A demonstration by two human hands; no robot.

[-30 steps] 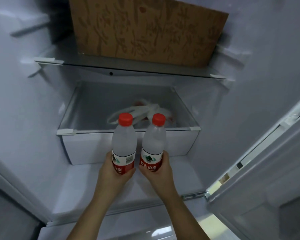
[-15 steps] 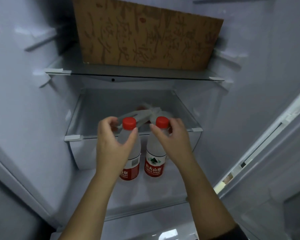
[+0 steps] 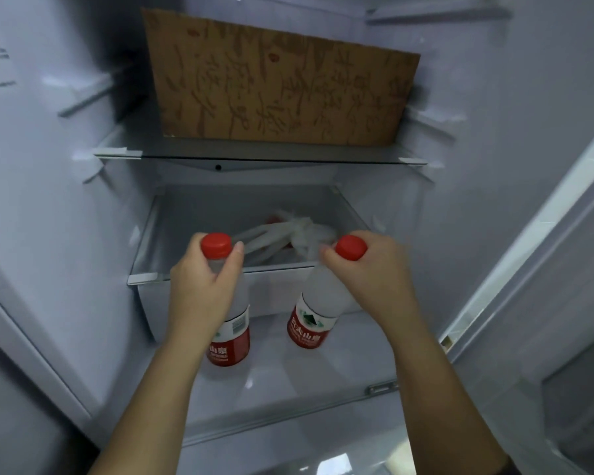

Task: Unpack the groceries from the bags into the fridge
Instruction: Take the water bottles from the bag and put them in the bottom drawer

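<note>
My hands are apart. My left hand (image 3: 203, 289) is curled round the neck of the left bottle (image 3: 230, 341), just under its red cap (image 3: 216, 245). My right hand (image 3: 371, 272) holds the right bottle (image 3: 311, 323) the same way, and this one leans to the right. Both are on the low fridge shelf (image 3: 323, 378), just before the drawer (image 3: 271, 293). They look full, so rather heavy, with smooth thin walls. I judge the stiff neck the safest grip.
</note>
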